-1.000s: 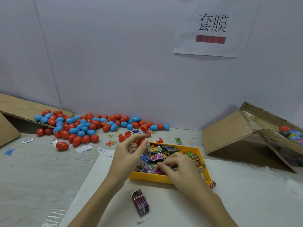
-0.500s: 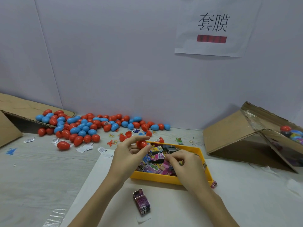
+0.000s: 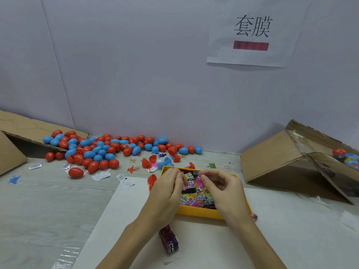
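pale wall (image 3: 136, 65), paper sign (image 3: 252, 33), grey table (image 3: 48, 200).

Two hands (image 3: 166, 194) (image 3: 225, 192), one yellow tray (image 3: 200, 212), two cardboard boxes (image 3: 272, 162) (image 3: 11, 158), dozens of plastic eggs (image 3: 97, 150).

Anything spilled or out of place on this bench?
Yes. Red and blue eggs lie spilled by the left cardboard box along the wall, with open egg halves and paper slips strewn behind the yellow tray. One small packet lies outside the tray, in front.
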